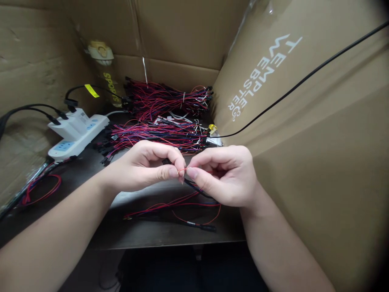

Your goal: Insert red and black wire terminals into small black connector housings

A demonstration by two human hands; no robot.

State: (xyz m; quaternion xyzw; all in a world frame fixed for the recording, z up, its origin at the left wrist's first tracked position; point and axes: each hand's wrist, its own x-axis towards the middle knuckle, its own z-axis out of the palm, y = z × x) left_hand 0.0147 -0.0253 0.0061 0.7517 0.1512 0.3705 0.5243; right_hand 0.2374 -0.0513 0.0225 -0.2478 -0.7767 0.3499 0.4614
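A red wire point(183, 169) spans from left hand point(146, 167) to right hand point(229, 175). Each grip pinches it at the thumb tip.

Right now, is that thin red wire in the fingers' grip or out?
In: the left hand and right hand both pinch the red wire; its short visible stretch spans between them.

Cardboard panel point(313, 117) reads "TEMPLE & WEBSTER"; bottle point(107, 77), apparently "SPORTS".

Power strip point(79, 141) left of wire bundles point(158, 136).
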